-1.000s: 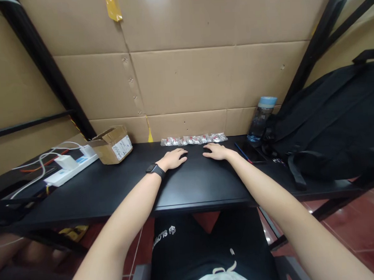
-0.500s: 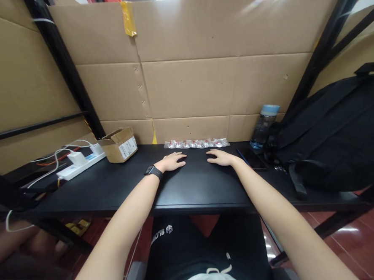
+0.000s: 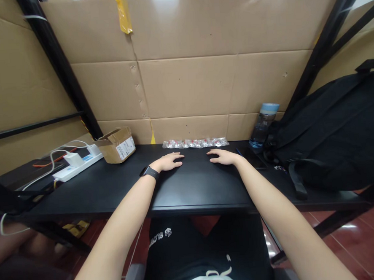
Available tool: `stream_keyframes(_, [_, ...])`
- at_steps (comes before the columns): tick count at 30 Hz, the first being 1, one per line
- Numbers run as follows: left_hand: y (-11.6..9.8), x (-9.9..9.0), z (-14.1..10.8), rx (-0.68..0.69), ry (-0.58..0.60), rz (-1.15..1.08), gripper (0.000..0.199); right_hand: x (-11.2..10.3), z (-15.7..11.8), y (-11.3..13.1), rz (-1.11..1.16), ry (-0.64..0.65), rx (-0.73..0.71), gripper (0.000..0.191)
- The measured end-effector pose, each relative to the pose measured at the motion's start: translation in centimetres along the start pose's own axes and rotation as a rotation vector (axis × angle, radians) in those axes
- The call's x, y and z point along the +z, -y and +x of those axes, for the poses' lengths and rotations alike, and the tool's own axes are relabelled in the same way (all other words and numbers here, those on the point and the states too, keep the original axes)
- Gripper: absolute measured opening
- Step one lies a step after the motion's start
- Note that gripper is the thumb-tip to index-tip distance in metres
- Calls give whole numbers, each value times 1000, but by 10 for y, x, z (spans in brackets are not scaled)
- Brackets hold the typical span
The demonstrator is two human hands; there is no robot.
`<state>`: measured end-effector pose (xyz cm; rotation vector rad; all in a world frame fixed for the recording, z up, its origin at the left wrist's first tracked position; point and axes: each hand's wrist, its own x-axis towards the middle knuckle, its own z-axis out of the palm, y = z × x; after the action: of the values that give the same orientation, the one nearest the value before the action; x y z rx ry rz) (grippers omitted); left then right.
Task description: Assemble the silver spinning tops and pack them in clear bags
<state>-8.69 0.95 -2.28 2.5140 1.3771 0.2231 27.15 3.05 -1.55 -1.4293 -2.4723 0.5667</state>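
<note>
My left hand rests palm down on the black table, its fingers apart and nothing held. To its right, across a short gap, my right hand lies the same way with thumb and fingers spread. Just beyond both hands runs a row of several small clear plastic packets with shiny and red contents, along the foot of the cardboard wall. Neither hand touches them. What the packets contain is too small to name. A dark watch is on my left wrist.
An opened cardboard box and a white power strip with plugs and cables stand at left. At right are a blue-lidded bottle, a dark flat device and a large black backpack. A cardboard wall closes the back.
The view has shifted slightly. Both hands stay flat on the table near the packets, with the gap between them a little wider.
</note>
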Motion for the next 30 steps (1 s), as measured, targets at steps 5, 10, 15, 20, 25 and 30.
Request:
stream_keyframes(5, [-2,-2,-2,-5,9,2,60,0,2,-5,-8,4,-3,59])
stream_keyframes(10, [-4,-4,-3,-1,8,-8,61,0,1,-5,4,-2,-11,59])
stream_keyframes(15, [-2,-4,-2,-3,7,-12,62,-2,-1,-1,3,2,-7,58])
stream_keyframes(20, [-5,-5,-3,0,1,-14,61,-2,-2,0,-6,1,-3,59])
stream_keyframes(25, [-1,-1,-2,29,-79,-57,53,-2,-1,-1,10,3,-5,57])
stream_keyframes(30, [23,-12,17,-214,-336,-221,51,-2,0,5,-9,-7,2,55])
